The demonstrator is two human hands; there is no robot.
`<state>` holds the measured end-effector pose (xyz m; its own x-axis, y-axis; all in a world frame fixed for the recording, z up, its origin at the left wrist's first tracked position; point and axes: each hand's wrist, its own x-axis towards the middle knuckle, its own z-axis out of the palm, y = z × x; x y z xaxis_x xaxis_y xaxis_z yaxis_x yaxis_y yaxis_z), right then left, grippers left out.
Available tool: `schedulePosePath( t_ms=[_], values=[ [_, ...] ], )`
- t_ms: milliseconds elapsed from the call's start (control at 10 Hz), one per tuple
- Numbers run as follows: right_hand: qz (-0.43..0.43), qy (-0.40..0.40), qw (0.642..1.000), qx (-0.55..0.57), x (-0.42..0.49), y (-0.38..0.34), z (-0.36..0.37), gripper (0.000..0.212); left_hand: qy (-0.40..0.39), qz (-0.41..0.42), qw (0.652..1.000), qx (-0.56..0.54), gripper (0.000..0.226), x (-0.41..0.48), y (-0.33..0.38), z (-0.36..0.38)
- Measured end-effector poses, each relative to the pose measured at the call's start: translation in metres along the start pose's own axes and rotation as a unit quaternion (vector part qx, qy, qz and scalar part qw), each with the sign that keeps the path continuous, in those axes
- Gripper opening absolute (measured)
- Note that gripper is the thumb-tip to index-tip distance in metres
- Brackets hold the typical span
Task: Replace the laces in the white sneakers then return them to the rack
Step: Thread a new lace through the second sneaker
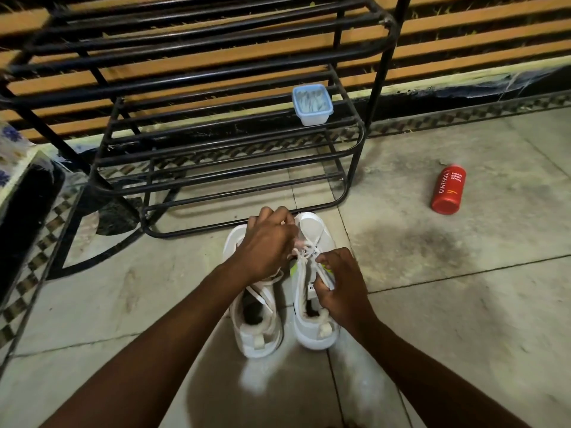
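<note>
White sneakers [256,335] on smooth tiles [463,304]; left hand [265,242] and right hand [336,282] pinch flat laces [309,254].

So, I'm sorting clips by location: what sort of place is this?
Probably a home's entryway or balcony: a black metal shoe rack stands on a stained tile floor against a slatted wall, white sneakers before it, a red body wash bottle lying nearby.

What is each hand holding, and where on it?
Both hold the white lace of the right-hand sneaker: left hand pinches it near the toe-end eyelets, right hand grips a strand beside the tongue.
</note>
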<state>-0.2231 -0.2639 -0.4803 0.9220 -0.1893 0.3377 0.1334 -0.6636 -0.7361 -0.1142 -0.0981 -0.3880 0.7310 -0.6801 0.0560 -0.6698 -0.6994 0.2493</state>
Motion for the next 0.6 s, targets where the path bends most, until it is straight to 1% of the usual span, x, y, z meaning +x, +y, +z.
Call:
schedulePosePath(
  t_ms=[100,200,300,400,500,600],
  values=[
    [0.01,0.005,1.0,0.007,-0.001,0.002,0.0,0.036,0.072,-0.174,0.888,-0.42,0.028,-0.002,0.008,-0.001],
    [0.015,-0.004,1.0,-0.001,-0.001,0.001,0.0,0.036,0.135,-0.299,0.647,-0.689,0.037,-0.002,0.016,-0.004],
    [0.009,-0.007,1.0,-0.015,0.001,-0.001,0.001,0.038,0.095,-0.085,0.951,-0.281,0.026,-0.005,-0.005,-0.004],
    [0.016,-0.01,1.0,-0.023,0.001,0.0,0.001,0.041,-0.069,0.041,0.996,0.032,0.026,-0.003,-0.018,-0.004],
    [0.019,-0.019,0.999,-0.02,0.0,0.0,0.0,0.041,-0.005,-0.026,0.985,-0.172,0.015,-0.001,-0.014,-0.003],
    [0.021,-0.019,1.0,-0.013,0.001,0.0,-0.002,0.037,0.073,-0.127,0.931,-0.335,0.019,-0.003,-0.013,-0.001]
  ],
)
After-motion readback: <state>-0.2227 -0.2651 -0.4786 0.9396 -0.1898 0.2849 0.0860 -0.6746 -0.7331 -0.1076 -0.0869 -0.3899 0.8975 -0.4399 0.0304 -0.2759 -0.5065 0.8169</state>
